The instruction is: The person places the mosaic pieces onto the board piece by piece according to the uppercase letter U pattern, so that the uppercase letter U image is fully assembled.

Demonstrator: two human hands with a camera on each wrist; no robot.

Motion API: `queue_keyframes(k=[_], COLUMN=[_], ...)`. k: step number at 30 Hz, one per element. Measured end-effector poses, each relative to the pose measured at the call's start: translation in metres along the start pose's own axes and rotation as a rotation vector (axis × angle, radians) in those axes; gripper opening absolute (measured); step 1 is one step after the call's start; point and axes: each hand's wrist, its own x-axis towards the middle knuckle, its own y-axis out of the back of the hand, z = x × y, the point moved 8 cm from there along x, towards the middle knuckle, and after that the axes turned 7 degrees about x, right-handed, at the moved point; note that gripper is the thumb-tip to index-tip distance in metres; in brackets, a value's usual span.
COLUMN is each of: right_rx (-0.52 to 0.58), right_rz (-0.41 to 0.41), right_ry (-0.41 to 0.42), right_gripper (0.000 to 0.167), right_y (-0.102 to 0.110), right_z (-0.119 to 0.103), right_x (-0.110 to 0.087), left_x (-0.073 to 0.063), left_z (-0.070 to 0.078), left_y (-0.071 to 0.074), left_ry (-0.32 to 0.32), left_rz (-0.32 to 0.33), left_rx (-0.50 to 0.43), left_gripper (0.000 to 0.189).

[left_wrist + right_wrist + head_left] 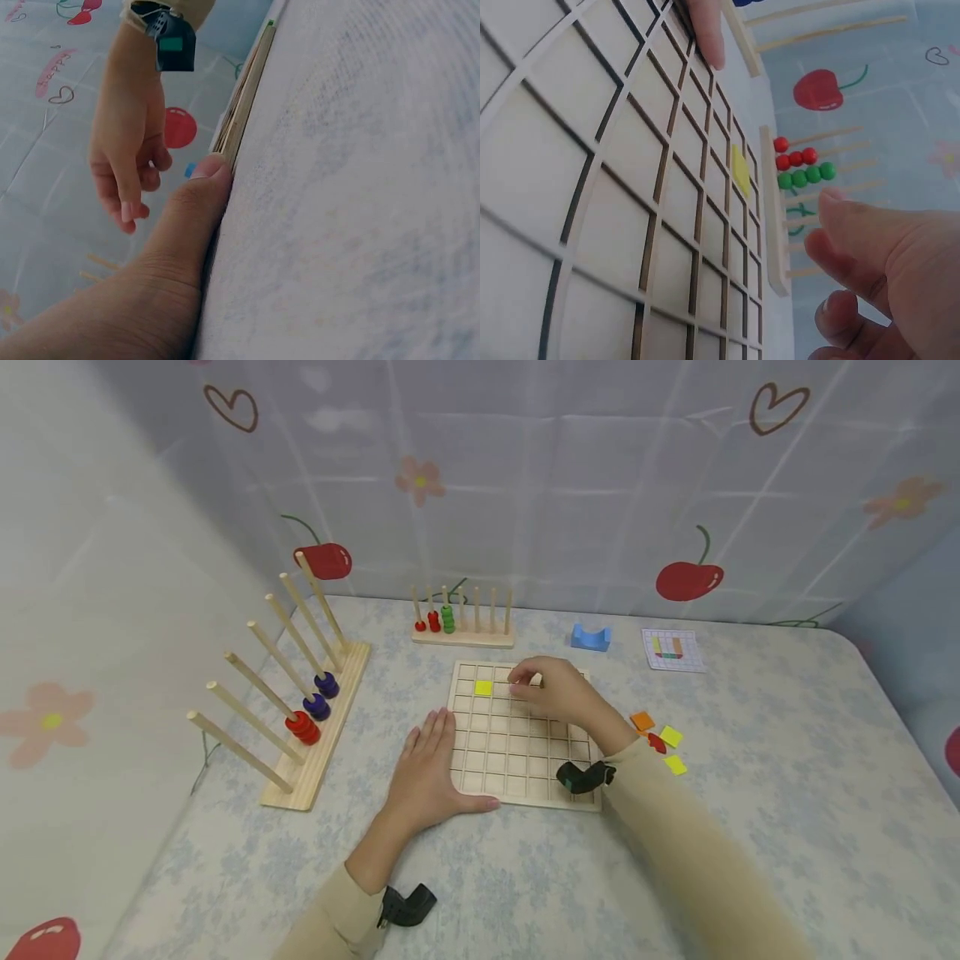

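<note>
A wooden grid board (495, 760) lies on the table with one yellow square tile (483, 687) in a cell near its far left corner. My left hand (426, 772) rests along the board's left side, fingers straight, with the thumb (214, 169) against the near edge. Above the far part of the grid hovers my right hand (558, 692), to the right of the yellow tile. Its fingers are loosely bent, and in the right wrist view the thumb (855, 221) stands apart from them with nothing showing between.
Right of the board lie an orange tile (642, 720), a red piece (657, 742) and yellow tiles (671, 737). A large peg stand (330, 743) with rings is on the left. Behind are a small peg stand (480, 640), a blue holder (591, 638) and a pattern card (692, 658).
</note>
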Motion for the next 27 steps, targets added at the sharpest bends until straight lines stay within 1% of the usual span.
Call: queue_keyframes(k=[3, 6, 11, 17, 22, 27], right_rx=[-0.001, -0.016, -0.055, -0.078, -0.108, -0.131], right_rz=[0.015, 0.036, 0.079, 0.136, 0.194, 0.237], right_ry=[0.006, -0.016, -0.061, -0.141, -0.202, -0.238], right_gripper=[0.024, 0.025, 0.026, 0.029, 0.03, 0.031], right_y=[0.015, 0.03, 0.056, 0.084, 0.1, 0.109], right_z=[0.007, 0.018, 0.043, 0.071, 0.089, 0.107], right_x=[-0.018, -0.038, -0.071, -0.109, -0.133, -0.152], left_x=[0.001, 0.001, 0.0, -0.001, -0.001, -0.001], left_z=[0.0, 0.0, 0.001, 0.001, 0.0, 0.001], left_y=[0.0, -0.001, -0.001, 0.0, -0.001, -0.002], left_ry=[0.005, 0.01, 0.002, 0.006, 0.005, 0.002], left_rz=[-0.005, -0.015, -0.005, -0.017, -0.017, -0.018], left_rx=[-0.001, 0.004, 0.012, 0.003, 0.009, 0.005], left_gripper=[0.15, 0.15, 0.15, 0.15, 0.149, 0.149])
